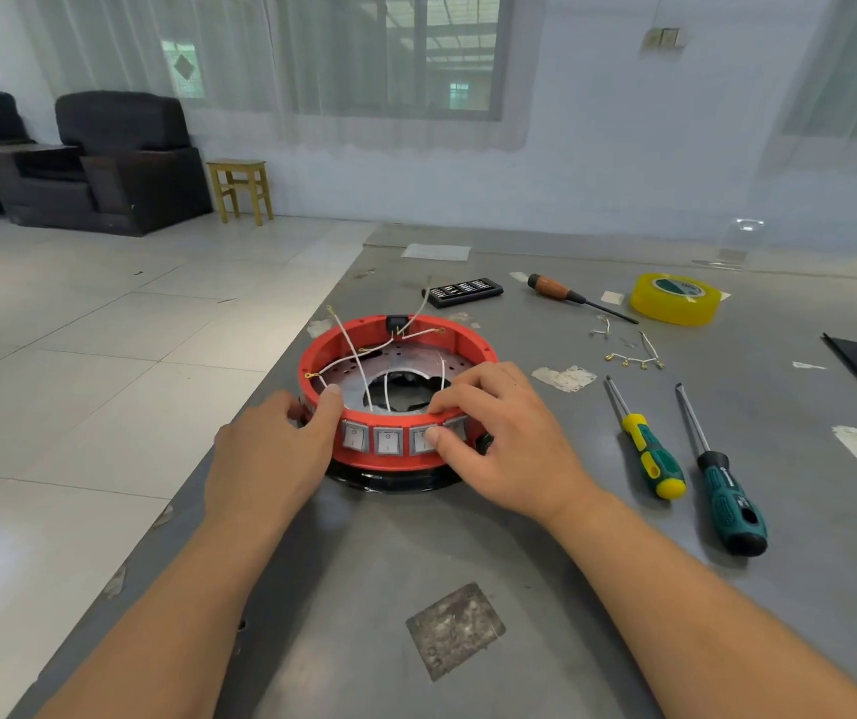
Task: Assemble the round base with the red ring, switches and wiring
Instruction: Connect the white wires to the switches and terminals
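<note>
The red ring (pixel 473 345) sits on a black round base (pixel 390 482) near the grey table's left edge. Grey rocker switches (pixel 387 441) line the ring's near wall, and a black one sits at the far side. White wires (pixel 351 350) with gold terminals stick up from the silver plate inside. My left hand (pixel 271 448) grips the ring's near-left wall, thumb over the rim. My right hand (pixel 499 438) grips the near-right wall, fingers over the rim and thumb pressing a switch.
Two green-handled screwdrivers (pixel 649 448) (pixel 727 490) lie right of the ring. Farther back are a wooden-handled screwdriver (pixel 566 293), a yellow tape roll (pixel 675 298), a black bit case (pixel 465 292) and loose wire pieces (pixel 634 358). The table edge runs diagonally at left.
</note>
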`<state>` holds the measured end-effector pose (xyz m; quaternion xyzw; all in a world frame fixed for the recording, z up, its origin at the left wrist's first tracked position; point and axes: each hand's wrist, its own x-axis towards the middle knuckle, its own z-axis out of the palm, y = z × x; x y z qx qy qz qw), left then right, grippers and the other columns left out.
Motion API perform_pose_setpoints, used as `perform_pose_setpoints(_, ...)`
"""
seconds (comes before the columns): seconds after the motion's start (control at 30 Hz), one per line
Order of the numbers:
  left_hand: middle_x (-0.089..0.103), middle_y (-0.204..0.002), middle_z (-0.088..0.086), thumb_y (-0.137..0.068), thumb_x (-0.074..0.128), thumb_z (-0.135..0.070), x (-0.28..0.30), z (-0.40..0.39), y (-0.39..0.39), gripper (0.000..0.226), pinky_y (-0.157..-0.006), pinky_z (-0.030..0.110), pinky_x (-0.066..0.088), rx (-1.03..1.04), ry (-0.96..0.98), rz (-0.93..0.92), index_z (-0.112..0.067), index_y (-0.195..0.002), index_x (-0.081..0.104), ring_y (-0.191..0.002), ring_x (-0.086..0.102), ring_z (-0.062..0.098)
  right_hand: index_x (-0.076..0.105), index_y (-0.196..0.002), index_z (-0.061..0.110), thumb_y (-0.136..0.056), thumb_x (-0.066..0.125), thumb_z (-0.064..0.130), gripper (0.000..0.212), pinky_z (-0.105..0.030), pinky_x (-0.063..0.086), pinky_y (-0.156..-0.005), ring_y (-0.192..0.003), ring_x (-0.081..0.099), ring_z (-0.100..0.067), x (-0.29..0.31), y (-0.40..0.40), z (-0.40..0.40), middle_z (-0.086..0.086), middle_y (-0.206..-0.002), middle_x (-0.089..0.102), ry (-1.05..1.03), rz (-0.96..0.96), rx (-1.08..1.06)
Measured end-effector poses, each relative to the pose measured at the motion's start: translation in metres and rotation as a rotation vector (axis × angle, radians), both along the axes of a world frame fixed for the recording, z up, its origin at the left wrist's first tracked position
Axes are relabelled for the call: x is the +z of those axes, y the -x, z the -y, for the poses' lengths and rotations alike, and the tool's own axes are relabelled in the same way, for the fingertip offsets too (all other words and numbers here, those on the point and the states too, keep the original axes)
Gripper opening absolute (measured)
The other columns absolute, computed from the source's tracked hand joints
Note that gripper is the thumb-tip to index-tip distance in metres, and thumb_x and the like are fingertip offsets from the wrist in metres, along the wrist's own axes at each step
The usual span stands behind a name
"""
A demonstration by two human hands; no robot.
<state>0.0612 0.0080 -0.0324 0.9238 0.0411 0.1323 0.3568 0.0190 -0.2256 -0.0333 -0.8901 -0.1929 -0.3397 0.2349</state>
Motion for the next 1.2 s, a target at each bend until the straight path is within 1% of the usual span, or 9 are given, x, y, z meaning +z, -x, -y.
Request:
perform_pose_setpoints(0.07,0.069,-0.097,0.003,-0.097,0.041,-0.070,-0.001,0.003,0.001,0.057,-0.071,0.033,0.043,-0.005,-0.007,0.004,-0.019,-0.094,0.068,-0.095,0.061,0.028,0.071,-0.104,0.023,-0.089,0.066,0.039,0.023,-0.033,0.047,-0.090,-0.106,0.050,-0.013,0.000,0.000,0.000,0.006,-0.102,0.059,-0.017,-0.048,0.007)
perform_pose_setpoints(0.13,0.059,-0.131,0.014,-0.099,0.046,-0.065,-0.001,0.006,0.003,0.057,-0.097,0.047,0.044,0.013,0.019,0.010,-0.017,-0.124,0.064,-0.126,0.049,0.039,0.069,-0.105,0.025,-0.089,0.063,0.041,0.024,-0.032,0.047,-0.093,-0.108,0.048,-0.011,0.000,0.000,-0.001,0.008,-0.105,0.057,-0.030,-0.086,0.011)
perform_pose_setpoints(0.2,0.049,-0.144,0.013,-0.101,0.054,-0.055,0.001,0.011,0.009,0.052,-0.112,0.046,0.034,-0.035,0.020,0.159,-0.019,-0.138,0.055,-0.137,0.039,0.036,0.068,-0.105,0.026,-0.089,0.062,0.042,0.023,-0.031,0.046,-0.095,-0.110,0.046,-0.010,-0.001,0.000,-0.001,0.009,-0.105,0.056,-0.042,-0.104,0.009)
perform_pose_setpoints(0.3,0.061,-0.130,-0.001,-0.096,0.056,-0.041,0.004,0.022,0.017,0.037,-0.108,0.023,0.025,-0.311,-0.059,0.419,-0.021,-0.125,0.067,-0.129,0.048,0.023,0.069,-0.105,0.026,-0.089,0.065,0.037,0.020,-0.025,0.043,-0.097,-0.111,0.048,-0.010,-0.002,-0.001,-0.001,0.010,-0.106,0.057,-0.094,-0.099,0.020)
perform_pose_setpoints(0.47,0.063,-0.120,-0.016,-0.093,0.054,-0.036,-0.005,0.042,0.027,0.027,-0.113,0.033,0.023,-0.524,-0.159,0.387,-0.029,-0.115,0.068,-0.124,0.054,0.013,0.069,-0.094,0.027,-0.092,0.064,0.020,0.009,-0.008,0.039,-0.080,-0.098,0.057,-0.002,0.005,-0.010,0.008,0.015,-0.102,0.058,-0.442,-0.101,-0.086)
perform_pose_setpoints(0.6,0.064,-0.110,-0.018,-0.094,0.046,-0.044,-0.010,0.050,0.026,0.031,-0.111,0.036,0.023,-0.477,-0.165,0.444,-0.030,-0.111,0.068,-0.117,0.056,0.014,0.066,-0.083,0.031,-0.091,0.062,0.024,0.012,-0.016,0.040,-0.073,-0.088,0.058,0.000,0.017,-0.033,0.030,0.014,-0.097,0.060,-0.529,-0.252,-0.294)
perform_pose_setpoints(0.67,0.066,-0.110,-0.018,-0.096,0.045,-0.045,-0.012,0.056,0.024,0.033,-0.109,0.039,0.024,-0.452,-0.203,0.464,-0.030,-0.112,0.070,-0.118,0.055,0.016,0.065,-0.084,0.029,-0.093,0.059,0.023,0.013,-0.024,0.039,-0.075,-0.085,0.058,-0.004,0.028,-0.051,0.047,0.008,-0.097,0.063,-0.452,-0.323,-0.398)
perform_pose_setpoints(0.83,0.069,-0.112,-0.013,-0.100,0.047,-0.042,-0.018,0.061,0.020,0.035,-0.107,0.045,0.028,-0.423,-0.313,0.517,-0.027,-0.119,0.071,-0.117,0.057,0.022,0.075,-0.107,0.015,-0.094,0.051,0.014,0.027,-0.032,0.051,-0.090,-0.111,0.064,-0.029,0.056,-0.096,0.109,-0.007,-0.116,0.072,-0.101,-0.634,-0.601)
perform_pose_setpoints(1.2,0.068,-0.114,-0.009,-0.099,0.047,-0.040,-0.026,0.064,0.015,0.037,-0.106,0.049,0.030,-0.377,-0.359,0.573,-0.025,-0.121,0.072,-0.116,0.058,0.026,0.050,-0.147,0.008,-0.103,0.043,0.020,0.046,-0.042,0.047,-0.110,-0.134,0.052,-0.034,0.039,-0.167,0.195,-0.015,-0.149,0.052,0.394,-0.938,-0.824)
